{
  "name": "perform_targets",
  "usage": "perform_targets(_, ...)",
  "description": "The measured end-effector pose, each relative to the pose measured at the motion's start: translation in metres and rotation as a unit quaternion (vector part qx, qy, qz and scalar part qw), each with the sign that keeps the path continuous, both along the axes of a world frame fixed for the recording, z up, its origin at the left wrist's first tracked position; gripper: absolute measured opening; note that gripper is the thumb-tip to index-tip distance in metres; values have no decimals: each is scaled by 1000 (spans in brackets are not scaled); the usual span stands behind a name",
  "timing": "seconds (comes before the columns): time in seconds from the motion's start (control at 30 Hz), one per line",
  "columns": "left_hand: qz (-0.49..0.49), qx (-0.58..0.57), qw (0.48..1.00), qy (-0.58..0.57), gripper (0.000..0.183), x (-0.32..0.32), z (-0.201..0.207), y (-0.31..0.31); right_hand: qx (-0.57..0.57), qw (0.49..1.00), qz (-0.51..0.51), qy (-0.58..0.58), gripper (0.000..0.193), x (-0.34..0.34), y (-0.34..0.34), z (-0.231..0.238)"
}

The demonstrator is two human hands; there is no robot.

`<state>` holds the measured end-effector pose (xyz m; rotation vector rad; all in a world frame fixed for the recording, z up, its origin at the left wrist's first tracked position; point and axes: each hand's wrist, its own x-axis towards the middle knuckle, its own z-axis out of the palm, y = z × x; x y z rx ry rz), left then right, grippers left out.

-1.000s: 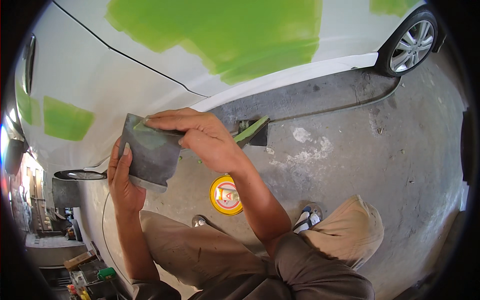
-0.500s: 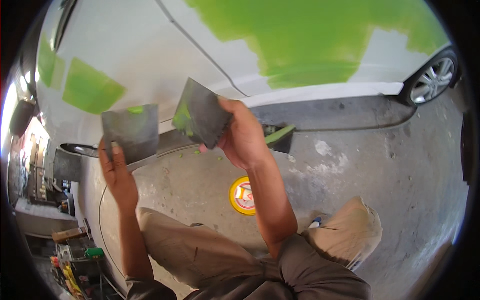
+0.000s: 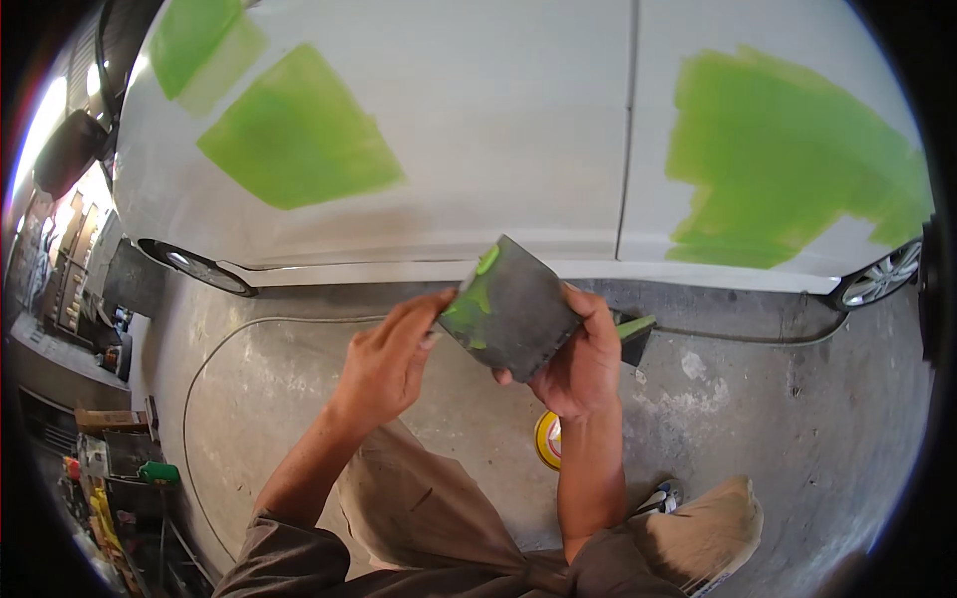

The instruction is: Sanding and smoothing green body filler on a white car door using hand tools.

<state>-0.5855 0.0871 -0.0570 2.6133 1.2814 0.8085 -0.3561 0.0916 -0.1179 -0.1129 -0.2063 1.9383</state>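
Note:
My right hand [image 3: 578, 364] grips a dark grey square putty spreader [image 3: 518, 309], tilted, with bright green putty smeared along its left side. The fingers of my left hand [image 3: 384, 364] are closed at that smeared edge. The second grey spreader in that hand is almost wholly hidden, seen edge-on at most. A thicker green dab [image 3: 487, 261] sits near the upper left edge. Both hands are in front of the lower side of a white car [image 3: 498, 130]. The car bears a green putty patch [image 3: 299, 130] on the left panel and another green patch [image 3: 778, 164] on the right.
Behind my right hand, a dark plate with green putty [image 3: 634, 334] lies on the concrete floor. A round yellow-rimmed can [image 3: 548, 439] stands between my knees. A thin hose [image 3: 194, 399] curves over the floor. Cluttered shelving [image 3: 110, 478] is at the lower left.
The two spreaders, held apart before, have come together. My left hand has moved right and my right hand right and down. The view has swung left along the car.

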Motion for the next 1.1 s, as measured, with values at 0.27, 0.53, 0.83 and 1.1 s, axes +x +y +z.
perform_targets(0.27,63,-208,965,-148,34,-82,-9,-9,131,982,-125,-47,69,-36,6,34)
perform_targets(0.53,-54,-445,580,-680,41,-117,3,-9,451,705,-171,-520,62,-107,14,93)
perform_targets(0.83,-59,-350,613,-706,40,-159,7,-14,442,584,-208,-648,61,-171,11,131)
perform_targets(1.1,-101,-332,550,-760,38,-197,25,-3,361,501,-176,-767,57,-161,12,145)
